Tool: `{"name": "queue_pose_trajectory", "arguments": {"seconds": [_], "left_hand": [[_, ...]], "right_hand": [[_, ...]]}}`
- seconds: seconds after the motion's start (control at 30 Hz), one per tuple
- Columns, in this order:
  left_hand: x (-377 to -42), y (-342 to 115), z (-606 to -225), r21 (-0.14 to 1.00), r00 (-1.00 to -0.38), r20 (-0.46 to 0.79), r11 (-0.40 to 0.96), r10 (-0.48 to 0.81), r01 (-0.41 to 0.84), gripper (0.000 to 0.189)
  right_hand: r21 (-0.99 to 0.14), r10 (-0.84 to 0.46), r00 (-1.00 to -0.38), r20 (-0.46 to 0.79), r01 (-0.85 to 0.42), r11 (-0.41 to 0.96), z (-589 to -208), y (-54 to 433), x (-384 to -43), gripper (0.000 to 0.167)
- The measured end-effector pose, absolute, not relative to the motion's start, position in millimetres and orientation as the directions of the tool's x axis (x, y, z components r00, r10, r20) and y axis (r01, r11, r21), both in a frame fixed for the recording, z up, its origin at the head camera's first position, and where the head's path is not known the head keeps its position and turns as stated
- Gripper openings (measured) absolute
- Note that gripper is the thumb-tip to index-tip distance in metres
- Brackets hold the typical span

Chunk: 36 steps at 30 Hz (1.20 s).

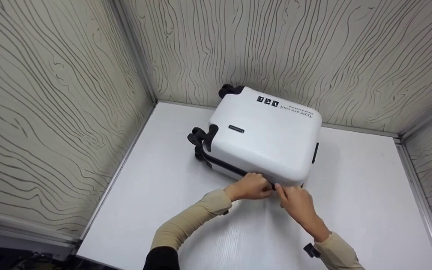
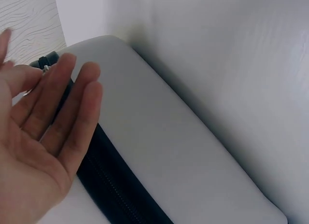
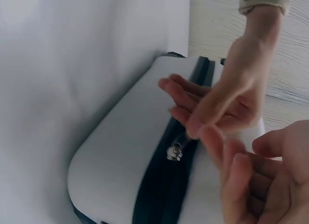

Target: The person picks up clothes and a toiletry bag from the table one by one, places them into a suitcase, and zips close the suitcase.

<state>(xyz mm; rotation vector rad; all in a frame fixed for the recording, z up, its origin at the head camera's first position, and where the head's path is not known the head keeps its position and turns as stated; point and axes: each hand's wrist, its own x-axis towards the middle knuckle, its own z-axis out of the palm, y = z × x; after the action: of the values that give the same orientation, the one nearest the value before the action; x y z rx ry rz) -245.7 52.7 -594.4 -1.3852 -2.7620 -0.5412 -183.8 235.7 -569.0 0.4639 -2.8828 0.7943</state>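
A white hard-shell suitcase (image 1: 264, 138) lies flat on the white table, dark wheels to the left. My left hand (image 1: 251, 186) is at its near side, on the black zipper band (image 3: 161, 195). In the right wrist view, its thumb and forefinger pinch the pull of a silver zipper slider (image 3: 175, 151); the other fingers extend loosely over the band. My right hand (image 1: 298, 202) is just to the right, near the suitcase corner. Its fingers (image 3: 237, 173) bend loosely beside the left thumb, and its own thumb stands apart from them. No grip on anything shows there.
The white table (image 1: 362, 210) stretches to both sides of the suitcase. Wood-grain patterned panels (image 1: 261, 45) rise behind it and at the left and right. Black wheels (image 1: 197, 137) stick out from the suitcase's left end; a dark handle (image 1: 315, 153) is on its right end.
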Motion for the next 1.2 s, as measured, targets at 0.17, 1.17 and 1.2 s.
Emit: {"name": "queue_pose_trajectory", "arguments": {"seconds": [0.17, 1.17, 1.2], "left_hand": [[-247, 50, -593, 0.302, -0.612, 0.163, 0.552, 0.774, 0.777, 0.034], [-256, 42, -599, 0.591, -0.562, 0.043, 0.432, 0.826, 0.681, 0.020], [-256, 42, -599, 0.590, -0.563, 0.045, 0.433, 0.825, 0.682, 0.020]], "right_hand": [[-0.500, -0.264, -0.960, 0.088, -0.272, 0.822, -576, 230, -188, 0.046], [-0.549, -0.317, -0.948, 0.026, -0.278, 0.788, -582, 236, -202, 0.038], [-0.541, -0.321, -0.946, 0.031, -0.286, 0.791, -582, 237, -202, 0.037]]}}
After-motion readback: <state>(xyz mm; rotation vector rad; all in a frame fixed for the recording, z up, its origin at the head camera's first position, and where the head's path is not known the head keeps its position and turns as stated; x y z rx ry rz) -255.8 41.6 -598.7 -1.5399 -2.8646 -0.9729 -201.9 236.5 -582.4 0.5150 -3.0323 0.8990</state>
